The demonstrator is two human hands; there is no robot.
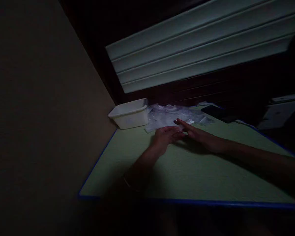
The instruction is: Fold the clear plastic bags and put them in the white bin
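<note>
Over the middle of the table my left hand (163,137) and my right hand (198,134) meet at the fingertips. Between them shows a small clear plastic bag (181,128), pinched by the fingers of both hands; the dim light hides its outline and whatever may be inside. Just behind the hands spreads a loose pile of clear plastic bags (166,115), crinkled and overlapping.
A white plastic bin (131,117) stands at the table's back left, beside the pile. Farther right lies a dark flat object (212,111), like a phone. The pale green tabletop (199,177) has a blue edge. A wall (39,114) rises on the left.
</note>
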